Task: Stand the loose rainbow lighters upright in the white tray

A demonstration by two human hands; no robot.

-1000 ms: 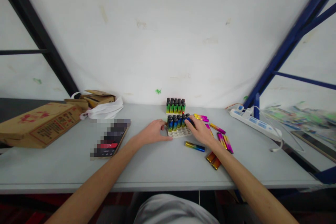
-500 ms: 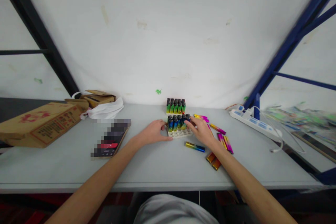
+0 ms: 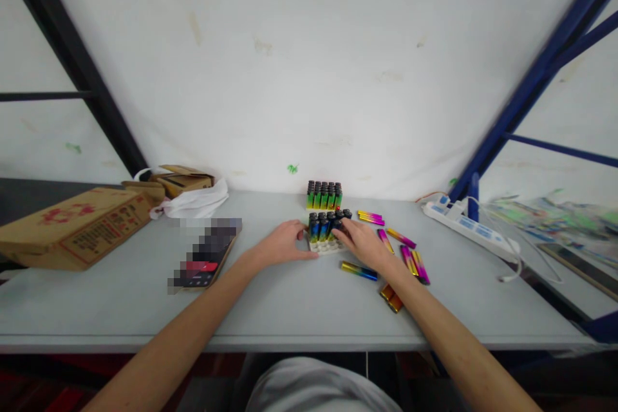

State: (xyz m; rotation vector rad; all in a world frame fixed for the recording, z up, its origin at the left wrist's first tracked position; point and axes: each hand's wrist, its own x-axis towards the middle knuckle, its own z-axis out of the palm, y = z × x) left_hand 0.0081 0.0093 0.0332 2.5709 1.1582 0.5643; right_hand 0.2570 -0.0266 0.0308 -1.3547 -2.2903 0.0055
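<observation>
A white tray (image 3: 329,247) with rows of round holes stands on the table in front of me. Upright in its rear rows are several slim blue-green cylinders with black tops (image 3: 323,229), battery-like or lighter-like. My left hand (image 3: 286,241) grips the tray's left end, thumb along the front corner and fingers behind. Over the tray's right part, my right hand (image 3: 360,239) pinches one of the dark-topped cylinders; its fingers hide much of it. A yellow-and-blue cylinder (image 3: 360,271) lies just in front of the tray.
Behind stands a block of green cylinders with black tops (image 3: 324,196). Loose magenta-and-yellow cylinders (image 3: 401,237) and orange ones (image 3: 390,297) lie rightward. A phone (image 3: 211,252), a cardboard box (image 3: 80,225) and a white bag (image 3: 196,203) are left; a power strip (image 3: 470,227) is right.
My right hand has moved left and slightly forward over the tray's front rows, uncovering black tops at the rear right and a magenta cylinder. My left hand has stayed put.
</observation>
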